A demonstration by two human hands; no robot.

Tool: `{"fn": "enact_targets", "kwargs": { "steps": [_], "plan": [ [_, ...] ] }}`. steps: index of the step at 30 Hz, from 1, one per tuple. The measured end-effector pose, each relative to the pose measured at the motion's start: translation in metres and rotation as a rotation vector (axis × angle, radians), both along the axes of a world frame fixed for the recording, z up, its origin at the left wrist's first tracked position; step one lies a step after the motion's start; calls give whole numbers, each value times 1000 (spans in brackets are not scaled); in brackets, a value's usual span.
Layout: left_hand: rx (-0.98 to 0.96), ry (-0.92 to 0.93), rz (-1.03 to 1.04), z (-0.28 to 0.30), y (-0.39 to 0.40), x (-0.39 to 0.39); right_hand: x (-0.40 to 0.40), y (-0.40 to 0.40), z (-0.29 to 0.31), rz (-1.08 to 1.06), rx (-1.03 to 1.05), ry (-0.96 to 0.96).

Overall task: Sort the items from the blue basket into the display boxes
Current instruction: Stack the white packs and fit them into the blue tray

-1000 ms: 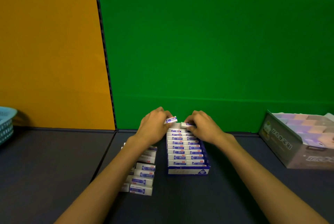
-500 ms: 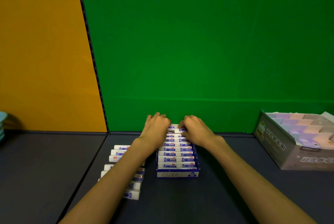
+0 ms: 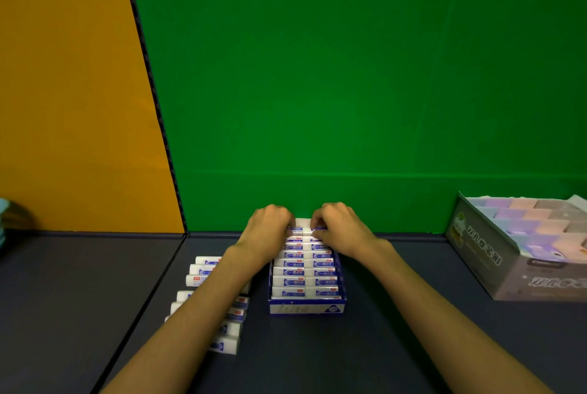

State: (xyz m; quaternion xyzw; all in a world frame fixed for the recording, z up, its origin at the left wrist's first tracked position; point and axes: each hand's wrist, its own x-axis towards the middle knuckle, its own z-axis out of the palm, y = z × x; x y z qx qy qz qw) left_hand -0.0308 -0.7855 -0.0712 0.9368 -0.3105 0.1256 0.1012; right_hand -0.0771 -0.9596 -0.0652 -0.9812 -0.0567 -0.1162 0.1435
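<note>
Head view has us at the blue display box (image 3: 306, 309), both hands at its far end: our left hand (image 3: 270, 231) and right hand (image 3: 338, 230) curl fingers onto the rearmost erasers (image 3: 303, 222), seating them. More erasers (image 3: 206, 269) lie left of the box. They look light, firm, slick-sleeved, so we would pinch their short ends.
</note>
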Motion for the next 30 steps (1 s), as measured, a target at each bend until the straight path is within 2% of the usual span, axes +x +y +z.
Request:
{"fn": "enact_targets", "kwargs": {
  "steps": [6,12,16,19,27,30],
  "plan": [
    [-86,21,-19,-5,4,1,-2,1,-4,-21,43,-21],
    [-170,40,-53,-1,12,0,-5,6,-2,-24,-2,-50],
    [-222,-45,-43,1,38,-3,-8,27,1,45,-9,-131],
    [-179,-35,-7,0,71,-5,-8,50,4,123,29,-144],
    [-111,144,-21,-11,145,-9,-7,102,4,325,86,15],
    [-121,225,-52,-14,156,-10,-10,112,0,340,84,77]
  ]
}}
